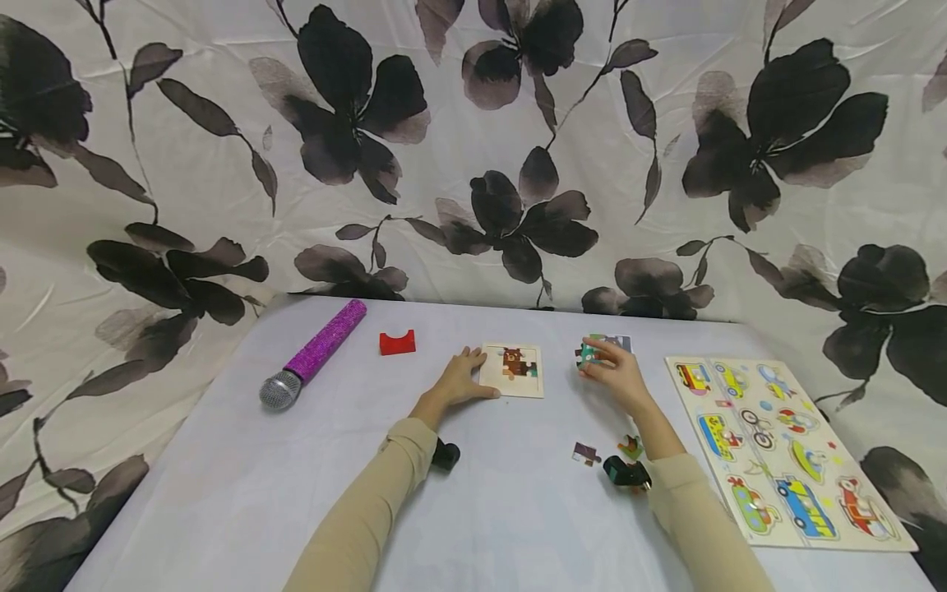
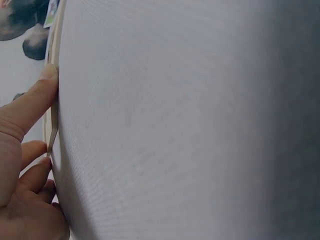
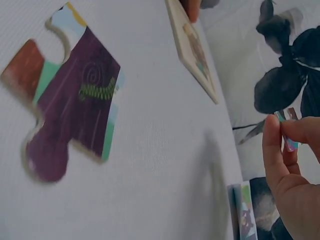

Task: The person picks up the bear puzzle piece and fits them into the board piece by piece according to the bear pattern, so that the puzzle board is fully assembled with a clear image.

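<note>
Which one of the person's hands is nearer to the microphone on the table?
Left. The left hand touches the small puzzle board, to the right of the microphone; the right hand is farther right, past that board, holding a puzzle piece.

From my head view I see a square, pale wooden puzzle tray (image 1: 521,390) lying flat on the desk (image 1: 518,493), only partly filled, with brown bear pieces (image 1: 514,363) in its middle and bare wood around them, and the left hand (image 1: 459,381) touching its left side. I see a small teal jigsaw piece (image 1: 588,353) pinched in the right hand (image 1: 617,375), apart from the tray, while nearer me a purple piece (image 1: 586,453) with a green squiggle lies face up beside a green-and-orange piece (image 1: 630,446)
</note>
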Demonstrator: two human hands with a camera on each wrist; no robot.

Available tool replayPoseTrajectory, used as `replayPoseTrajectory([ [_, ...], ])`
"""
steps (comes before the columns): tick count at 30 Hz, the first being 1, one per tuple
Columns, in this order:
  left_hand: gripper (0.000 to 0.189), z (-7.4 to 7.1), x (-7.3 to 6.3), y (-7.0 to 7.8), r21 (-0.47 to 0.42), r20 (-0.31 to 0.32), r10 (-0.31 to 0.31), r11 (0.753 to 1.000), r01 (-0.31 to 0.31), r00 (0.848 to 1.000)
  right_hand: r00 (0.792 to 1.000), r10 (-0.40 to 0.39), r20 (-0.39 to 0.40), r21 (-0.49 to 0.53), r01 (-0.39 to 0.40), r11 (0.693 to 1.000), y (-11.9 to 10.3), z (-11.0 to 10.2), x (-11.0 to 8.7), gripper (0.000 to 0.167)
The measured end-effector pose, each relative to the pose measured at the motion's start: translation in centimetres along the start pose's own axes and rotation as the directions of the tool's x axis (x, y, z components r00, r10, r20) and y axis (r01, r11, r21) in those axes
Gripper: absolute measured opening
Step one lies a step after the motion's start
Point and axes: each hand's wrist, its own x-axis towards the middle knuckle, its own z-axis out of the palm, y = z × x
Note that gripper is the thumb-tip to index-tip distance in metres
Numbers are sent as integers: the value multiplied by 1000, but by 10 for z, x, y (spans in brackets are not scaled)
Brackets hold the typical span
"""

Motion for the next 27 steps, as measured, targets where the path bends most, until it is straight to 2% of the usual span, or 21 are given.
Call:
replayPoseTrajectory([
  [6, 83, 1, 1, -1, 3, 0, 2, 1000, -2, 1000, 999, 10, -40, -26, -11, 1000, 2, 9, 8, 56],
  [13, 84, 1, 1, -2, -1, 1, 3, 1000, -3, 1000, 998, -28, -59, -22, 27, 999, 6, 23, 16, 51],
  [17, 84, 2, 2, -3, -6, 3, 2, 1000, -2, 1000, 998, -28, -61, -113, 21, 993, 9, 31, 16, 50],
  [21, 84, 2, 2, -4, -2, 3, 2, 1000, -2, 1000, 998, -49, -28, -248, 41, 968, 13, 39, 14, 47],
  [27, 84, 1, 2, -3, 6, 4, 10, 1000, -10, 1000, 993, -106, 59, -425, 121, 897, 20, 53, 11, 48],
])
